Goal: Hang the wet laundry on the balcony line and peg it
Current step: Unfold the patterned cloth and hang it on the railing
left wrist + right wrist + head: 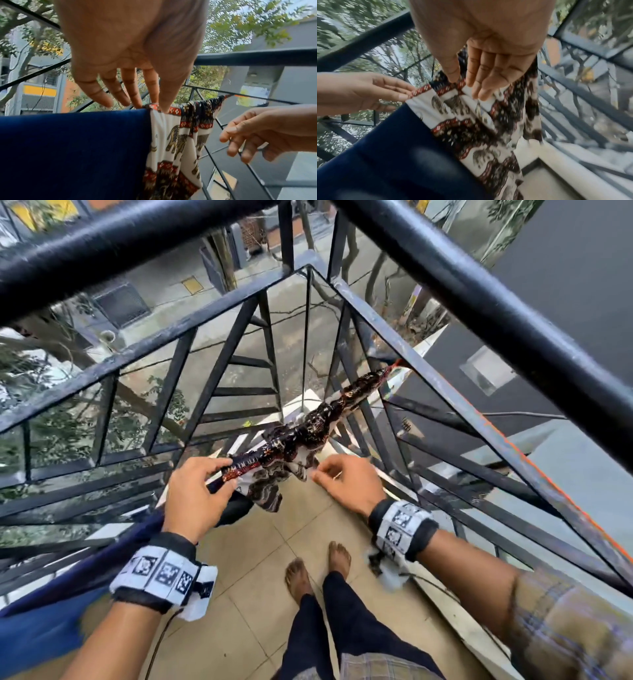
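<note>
Two cloths (301, 429) hang; left hand (195, 494) pinches the patterned one, right hand (349, 484) loose-fingered beside.

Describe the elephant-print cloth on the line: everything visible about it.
The elephant-print cloth is thin white fabric with grey-gold elephants and red-and-black patterned borders. It hangs bunched along the line, folds drooping, beside and touching a navy blue garment. The left hand pinches its top edge at the end by the navy garment; the right hand has its fingers at the folds nearby. No peg shows.
</note>
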Demonstrator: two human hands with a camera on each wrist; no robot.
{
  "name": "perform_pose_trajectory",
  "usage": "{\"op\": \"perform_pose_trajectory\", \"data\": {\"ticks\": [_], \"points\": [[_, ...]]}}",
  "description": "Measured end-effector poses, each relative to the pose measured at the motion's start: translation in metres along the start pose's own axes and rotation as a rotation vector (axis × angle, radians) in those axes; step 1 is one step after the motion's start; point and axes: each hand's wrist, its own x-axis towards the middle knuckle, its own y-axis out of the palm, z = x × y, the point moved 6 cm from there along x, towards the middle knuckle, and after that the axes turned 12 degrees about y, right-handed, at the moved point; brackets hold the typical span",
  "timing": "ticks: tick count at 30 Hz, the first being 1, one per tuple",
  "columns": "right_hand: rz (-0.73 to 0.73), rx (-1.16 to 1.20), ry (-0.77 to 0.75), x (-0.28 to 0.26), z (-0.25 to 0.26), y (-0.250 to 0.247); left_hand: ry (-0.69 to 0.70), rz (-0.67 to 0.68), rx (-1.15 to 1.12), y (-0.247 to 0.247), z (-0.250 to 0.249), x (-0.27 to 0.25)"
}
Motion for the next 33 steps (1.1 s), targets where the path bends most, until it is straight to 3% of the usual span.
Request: {"op": "perform_pose_trajectory", "data": {"ticks": [3,8,14,17,23,28,30,33], "points": [[0.119,0.104,0.128,0.002,-0.013,0.049,0.033,-0.029,0.090,0.005,0.001,-0.004],[0.059,0.178,0.298,0.036,-0.025,0.097,0.029,-0.050,0.090,0.009,-0.002,-0.001],[0.006,0.167,0.245,0.053,-0.024,0.099,0.059,-0.091,0.006,0.006,-0.003,0.001],[-0.029,0.271,0.196,0.033,-0.026,0.076,0.078,-0.122,-0.032,-0.001,-0.001,0.000],[-0.325,0.271,-0.095,-0.004,-0.011,-0.040,-0.035,-0.188,-0.199,-0.017,0.011,-0.016],[-0.459,0.413,-0.306,0.023,0.045,-0.129,-0.066,-0.280,-0.444,-0.034,0.018,-0.010],[-0.532,0.387,-0.314,0.044,0.069,-0.153,-0.081,-0.310,-0.554,-0.039,0.012,0.004],[-0.585,0.342,-0.198,0.079,0.088,-0.168,-0.091,-0.358,-0.533,-0.043,0.010,0.029]]}}
